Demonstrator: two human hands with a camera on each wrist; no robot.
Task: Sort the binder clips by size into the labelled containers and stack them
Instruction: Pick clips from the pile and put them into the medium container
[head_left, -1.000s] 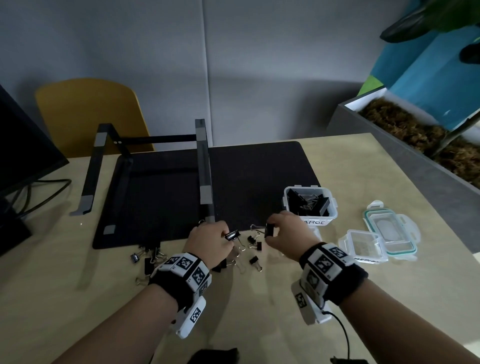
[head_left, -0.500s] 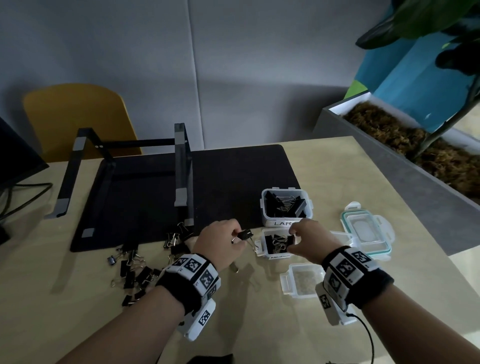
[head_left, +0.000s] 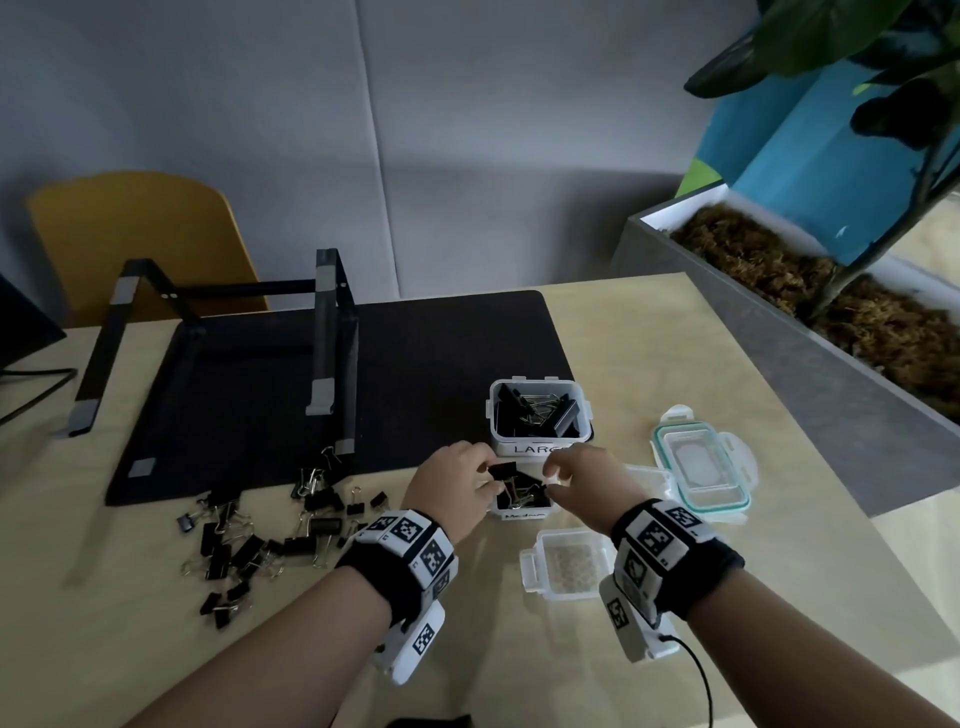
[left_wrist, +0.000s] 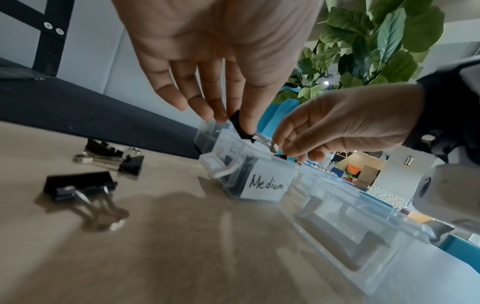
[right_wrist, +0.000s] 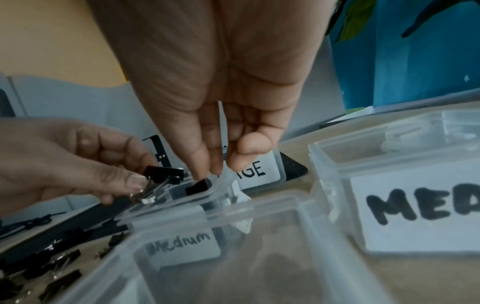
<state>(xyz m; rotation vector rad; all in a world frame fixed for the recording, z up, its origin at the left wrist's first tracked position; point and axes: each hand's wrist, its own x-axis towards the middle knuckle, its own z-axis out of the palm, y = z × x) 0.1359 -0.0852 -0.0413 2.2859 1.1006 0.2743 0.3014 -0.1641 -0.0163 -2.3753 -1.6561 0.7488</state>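
pale wood tabletop (head_left: 649, 322) w/ a black rectangular desk mat (head_left: 415, 364) on its far left part; a black metal stand frame w/ grey pads (head_left: 327, 353) sits on the mat. behind: grey panelled wall, a yellow chair back (head_left: 140, 234), dark monitor edge at far left. right side: grey planter box w/ brown mulch (head_left: 779, 270) & a big-leaved green plant, blue panel behind it.

left hand (head_left: 452, 483) pinches a black medium binder clip w/ silver wire handles (left_wrist: 240, 127) btwn thumb & fingers, right over the small clear plastic container labelled "medium" (left_wrist: 262, 183), which already has black clips in it. right hand (head_left: 582, 483) is over the same container, fingertips (right_wrist: 205, 170) narrow, pinching a second small black clip (right_wrist: 198, 186) at the rim.

just behind it, on the mat's edge, a clear container labelled "large" (head_left: 540, 415) holds big black clips. nearer the person an open clear container (head_left: 569, 569); to the right a clear lid w/ teal seal (head_left: 701, 467). loose pile of black binder clips (head_left: 260, 540) lies on the tabletop left of the hands, partly touching the mat edge.
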